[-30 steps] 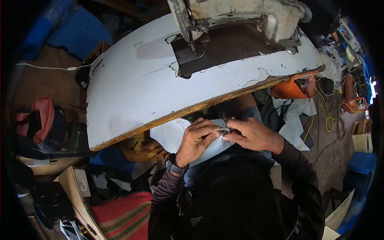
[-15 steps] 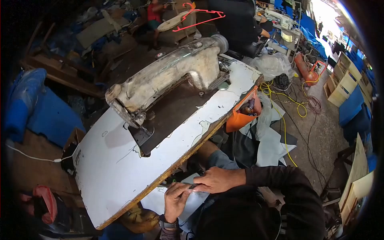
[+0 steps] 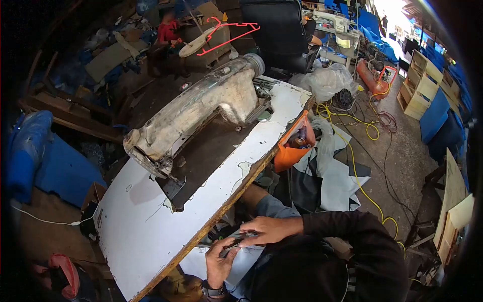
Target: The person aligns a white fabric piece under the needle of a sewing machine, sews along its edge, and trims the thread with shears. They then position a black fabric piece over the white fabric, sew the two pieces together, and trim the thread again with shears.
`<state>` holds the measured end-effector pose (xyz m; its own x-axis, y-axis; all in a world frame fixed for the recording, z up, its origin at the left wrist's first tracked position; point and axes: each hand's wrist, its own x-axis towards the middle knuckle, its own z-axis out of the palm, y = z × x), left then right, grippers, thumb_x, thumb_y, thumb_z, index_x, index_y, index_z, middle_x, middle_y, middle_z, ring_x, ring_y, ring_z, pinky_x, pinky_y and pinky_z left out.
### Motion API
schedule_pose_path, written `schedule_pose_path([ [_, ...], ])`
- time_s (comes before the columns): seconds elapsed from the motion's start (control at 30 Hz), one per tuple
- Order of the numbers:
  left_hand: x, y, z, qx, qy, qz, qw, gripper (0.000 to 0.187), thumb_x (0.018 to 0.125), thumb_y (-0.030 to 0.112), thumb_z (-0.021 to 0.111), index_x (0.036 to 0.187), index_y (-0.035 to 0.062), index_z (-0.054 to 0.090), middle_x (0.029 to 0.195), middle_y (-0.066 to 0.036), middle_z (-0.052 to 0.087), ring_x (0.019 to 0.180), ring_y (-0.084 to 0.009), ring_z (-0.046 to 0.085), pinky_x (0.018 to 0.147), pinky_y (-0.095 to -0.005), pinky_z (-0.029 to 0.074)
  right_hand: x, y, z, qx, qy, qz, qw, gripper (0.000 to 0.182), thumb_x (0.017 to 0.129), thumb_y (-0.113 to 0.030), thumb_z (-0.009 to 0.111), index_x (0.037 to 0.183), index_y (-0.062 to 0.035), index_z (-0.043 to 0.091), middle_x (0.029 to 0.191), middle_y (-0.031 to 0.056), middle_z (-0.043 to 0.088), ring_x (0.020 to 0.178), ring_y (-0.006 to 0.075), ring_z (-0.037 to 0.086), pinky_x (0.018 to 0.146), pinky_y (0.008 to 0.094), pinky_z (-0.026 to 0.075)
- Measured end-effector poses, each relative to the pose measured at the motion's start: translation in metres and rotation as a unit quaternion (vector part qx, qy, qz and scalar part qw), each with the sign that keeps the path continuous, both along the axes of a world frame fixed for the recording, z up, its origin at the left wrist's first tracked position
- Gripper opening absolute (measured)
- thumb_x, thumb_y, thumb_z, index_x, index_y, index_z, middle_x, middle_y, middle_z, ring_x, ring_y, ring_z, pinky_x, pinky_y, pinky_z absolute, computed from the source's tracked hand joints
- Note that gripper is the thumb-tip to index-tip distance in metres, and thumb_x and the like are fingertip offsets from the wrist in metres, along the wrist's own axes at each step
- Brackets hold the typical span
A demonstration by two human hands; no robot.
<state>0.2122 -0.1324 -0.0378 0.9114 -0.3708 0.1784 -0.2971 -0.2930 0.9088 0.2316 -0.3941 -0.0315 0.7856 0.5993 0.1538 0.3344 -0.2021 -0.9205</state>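
Observation:
Both my hands meet over my lap, just below the front edge of the sewing machine table (image 3: 151,241). My left hand (image 3: 218,262), with a watch at the wrist, pinches a small dark piece (image 3: 235,242) whose kind I cannot make out. From the other side, my right hand (image 3: 271,230) has its fingers closed on the same piece. Under the hands lies a white sheet (image 3: 241,266), partly covered by them. An old worn sewing machine (image 3: 201,103) stands on the white tabletop, beyond my hands.
An orange pouch (image 3: 288,157) holding thread spools hangs at the table's right edge. Black and white sheet material (image 3: 327,186) lies beside it. A yellow hose (image 3: 358,181) crosses the floor. Farther back are an orange tank (image 3: 370,78), a black chair (image 3: 276,35) and a person in red (image 3: 167,31).
My view has shifted, so the table and machine sit farther left. My fingers have moved slightly apart, and more of the dark piece shows between them.

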Motion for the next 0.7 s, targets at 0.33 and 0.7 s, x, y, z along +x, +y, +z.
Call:
schedule_pose_path([
  [0.33, 0.005, 0.005, -0.006, 0.096, -0.093, -0.059, 0.989, 0.024, 0.089, 0.001, 0.087, 0.112, -0.0005, 0.079, 0.101, -0.013, 0.075, 0.097, -0.0284, 0.07, 0.09, -0.0383, 0.055, 0.005, 0.012, -0.017, 0.026, -0.028, -0.023, 0.999, 0.039, 0.103, -0.032, 0.077, 0.108, 0.0053, 0.071, 0.087, 0.0257, 0.069, 0.077, 0.0331, 0.069, 0.071, 0.0453, 0.053],
  [0.7, 0.002, 0.009, -0.003, -0.017, -0.038, -0.041, 0.998, 0.02, 0.094, 0.011, 0.084, 0.11, -0.0003, 0.08, 0.098, -0.014, 0.077, 0.088, -0.0305, 0.069, 0.084, -0.0399, 0.054, -0.004, -0.008, 0.018, -0.059, 0.252, 0.022, 0.966, 0.035, 0.111, -0.038, 0.068, 0.103, -0.0037, 0.067, 0.078, -0.0029, 0.049, 0.072, 0.0088, 0.044, 0.063, 0.0311, 0.037],
])
